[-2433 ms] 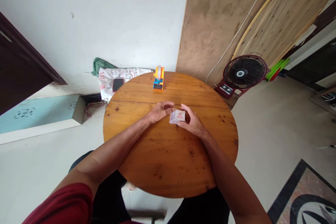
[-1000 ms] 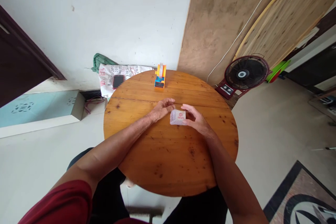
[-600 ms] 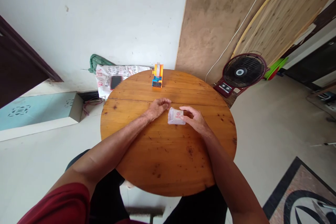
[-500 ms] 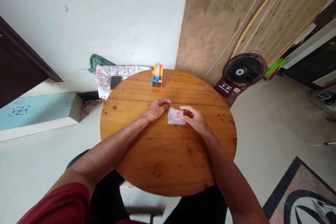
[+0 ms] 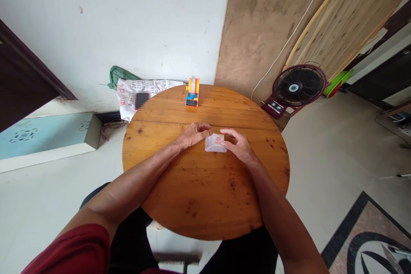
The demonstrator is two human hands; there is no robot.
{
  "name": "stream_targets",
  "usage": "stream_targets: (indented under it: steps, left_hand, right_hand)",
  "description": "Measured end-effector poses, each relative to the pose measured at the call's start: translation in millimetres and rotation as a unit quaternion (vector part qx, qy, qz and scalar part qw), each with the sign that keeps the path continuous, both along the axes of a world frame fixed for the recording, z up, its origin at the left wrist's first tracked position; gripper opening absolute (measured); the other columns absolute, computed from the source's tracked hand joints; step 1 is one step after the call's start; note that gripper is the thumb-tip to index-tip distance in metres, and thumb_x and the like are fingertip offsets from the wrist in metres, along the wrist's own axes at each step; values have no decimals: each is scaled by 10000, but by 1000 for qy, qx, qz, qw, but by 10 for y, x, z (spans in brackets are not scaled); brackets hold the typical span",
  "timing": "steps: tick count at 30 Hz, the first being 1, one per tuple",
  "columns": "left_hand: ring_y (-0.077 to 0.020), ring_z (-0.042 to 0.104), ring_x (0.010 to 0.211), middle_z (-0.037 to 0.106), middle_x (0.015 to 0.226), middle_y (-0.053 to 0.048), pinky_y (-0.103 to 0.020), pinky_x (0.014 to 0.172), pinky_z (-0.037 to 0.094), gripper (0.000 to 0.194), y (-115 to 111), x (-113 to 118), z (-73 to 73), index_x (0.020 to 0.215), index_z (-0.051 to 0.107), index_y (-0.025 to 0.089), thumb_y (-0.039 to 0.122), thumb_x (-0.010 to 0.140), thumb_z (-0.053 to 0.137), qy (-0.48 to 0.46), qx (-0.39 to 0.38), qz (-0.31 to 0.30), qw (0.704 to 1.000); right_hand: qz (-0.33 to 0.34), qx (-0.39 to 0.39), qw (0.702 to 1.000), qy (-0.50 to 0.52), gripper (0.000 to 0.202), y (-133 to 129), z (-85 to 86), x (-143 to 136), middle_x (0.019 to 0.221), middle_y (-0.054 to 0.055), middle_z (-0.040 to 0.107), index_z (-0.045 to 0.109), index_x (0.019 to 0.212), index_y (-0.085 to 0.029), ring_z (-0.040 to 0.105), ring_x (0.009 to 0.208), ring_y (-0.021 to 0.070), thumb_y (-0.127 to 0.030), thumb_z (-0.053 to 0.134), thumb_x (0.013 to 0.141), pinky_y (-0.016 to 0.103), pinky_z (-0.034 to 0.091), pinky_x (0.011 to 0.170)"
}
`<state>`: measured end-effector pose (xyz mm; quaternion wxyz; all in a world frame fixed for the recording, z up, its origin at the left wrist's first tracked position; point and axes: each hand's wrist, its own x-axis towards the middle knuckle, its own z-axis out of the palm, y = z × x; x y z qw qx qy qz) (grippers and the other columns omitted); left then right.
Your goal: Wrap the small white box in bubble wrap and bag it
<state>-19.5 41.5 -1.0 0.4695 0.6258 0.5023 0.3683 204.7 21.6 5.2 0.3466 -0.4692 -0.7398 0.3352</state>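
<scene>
A small whitish wrapped packet [image 5: 214,143] with a red print lies on the round wooden table [image 5: 205,192]. At its upper left corner is my left hand [image 5: 195,134], its fingers bent and apart, the tips by the packet's edge. My right hand [image 5: 240,145] is on the other side, with thumb and fingers spread; the thumb touches the packet's right part, and the fingers curve past its upper right corner. An orange and blue tape dispenser [image 5: 192,92] stands near the table's far edge.
Right of the table stands a dark red fan [image 5: 293,87]. Behind the left edge lie a white printed sack [image 5: 126,100] and a green bag [image 5: 122,76] against the wall. A light blue box [image 5: 48,135] is on the floor at left.
My left hand has shifted slightly right, its fingers now over the packet's upper left corner. My right hand and the packet have barely moved.
</scene>
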Motion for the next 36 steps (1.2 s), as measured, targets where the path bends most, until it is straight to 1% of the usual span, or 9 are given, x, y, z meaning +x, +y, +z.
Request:
stream_targets:
  steps: [3, 7, 12, 16, 19, 25, 28, 33, 36]
  left_hand:
    - [-229, 657, 882, 726, 948, -59, -310, 784, 508, 420, -4, -20, 0, 1036, 706, 169, 409, 690, 711, 20, 29, -26, 999]
    - [-201, 643, 825, 711, 864, -33, -275, 714, 497, 379, 10, -41, -32, 1000, 719, 190, 401, 686, 721, 20, 57, -60, 996]
    - [-167, 607, 740, 674, 812, -22, -257, 661, 482, 415, -3, -13, -86, 1052, 702, 185, 418, 709, 719, 7, 51, -65, 997]
    - [-152, 592, 746, 666, 907, -47, -266, 688, 487, 508, -21, 42, -138, 1139, 660, 156, 469, 740, 694, -26, 72, -24, 997]
    - [-158, 604, 773, 669, 950, -59, -269, 705, 497, 523, -18, 50, -144, 1169, 646, 154, 475, 758, 674, -22, 83, -17, 996]
    - [-197, 629, 808, 701, 877, -54, -278, 716, 502, 405, 6, 19, -129, 1052, 699, 178, 464, 768, 663, 45, 74, -38, 996]
    - [-193, 626, 820, 701, 903, -55, -278, 725, 498, 442, -2, 3, -97, 1079, 682, 164, 483, 776, 642, 54, 77, -39, 995]
    - [-163, 603, 749, 684, 888, -62, -265, 658, 484, 476, -35, -27, 29, 1064, 665, 121, 505, 786, 630, 83, 52, -34, 995]
    - [-140, 597, 659, 671, 827, -58, -234, 541, 465, 496, -41, -20, 56, 1065, 636, 112, 510, 772, 671, 28, -26, -59, 998]
  right_hand:
    - [22, -35, 999, 0, 466, -20, 14, -6, 1126, 40, 712, 634, 1198, -246, 658, 1053, 238, -387, 710, 760, 421, 484, 981]
    - [63, -75, 995, 2, 575, -42, 26, -18, 1158, 31, 698, 575, 1273, -265, 659, 1051, 228, -348, 739, 728, 401, 497, 966]
    - [54, -37, 997, -39, 571, -43, 1, -32, 1167, 31, 691, 578, 1265, -276, 655, 1056, 234, -308, 738, 718, 406, 492, 972]
    - [21, 12, 999, -39, 523, -48, -15, -53, 1188, 34, 685, 605, 1221, -285, 636, 1106, 241, -325, 738, 717, 419, 457, 1022]
    - [12, 46, 998, -47, 512, -49, -19, -69, 1227, 42, 665, 612, 1209, -290, 614, 1143, 247, -331, 739, 714, 428, 437, 1042]
    - [38, 30, 993, -112, 627, -50, -27, -81, 1254, 69, 641, 539, 1322, -261, 602, 1139, 255, -299, 719, 723, 429, 444, 1011]
    - [34, 14, 991, -131, 727, -55, -18, -67, 1328, 75, 603, 476, 1393, -270, 568, 1189, 279, -321, 733, 715, 458, 418, 1031]
    - [37, 8, 991, -125, 797, -47, 2, -28, 1382, 72, 572, 430, 1437, -281, 536, 1250, 285, -330, 744, 706, 466, 386, 1070]
    - [38, 14, 992, -122, 782, -34, -8, -18, 1367, 85, 586, 437, 1435, -271, 549, 1246, 283, -326, 737, 714, 468, 396, 1069]
